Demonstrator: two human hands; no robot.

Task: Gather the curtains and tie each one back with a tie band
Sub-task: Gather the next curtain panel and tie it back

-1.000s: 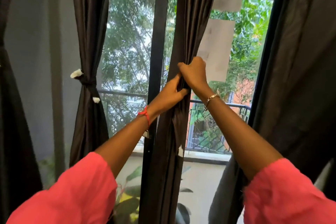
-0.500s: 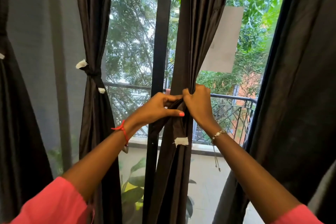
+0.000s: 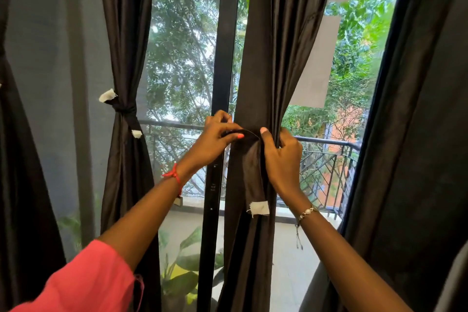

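Observation:
A dark brown curtain hangs gathered in the middle of the window. A dark tie band with a white end patch lies across its front, one end hanging down. My left hand pinches the band's top edge at the curtain's left side. My right hand grips the gathered curtain and the band at the right side, thumb pressed on the band. Further left, a second curtain is tied with a dark band that has white ends.
A black window frame post stands just left of the held curtain. A wide loose curtain fills the right side and another dark curtain the far left. Outside are a balcony railing and green plants.
Both hands slid down the middle curtain from higher up. The tie band's end, bunched under the hands before, now hangs longer down the front, and the left hand pinches its top edge.

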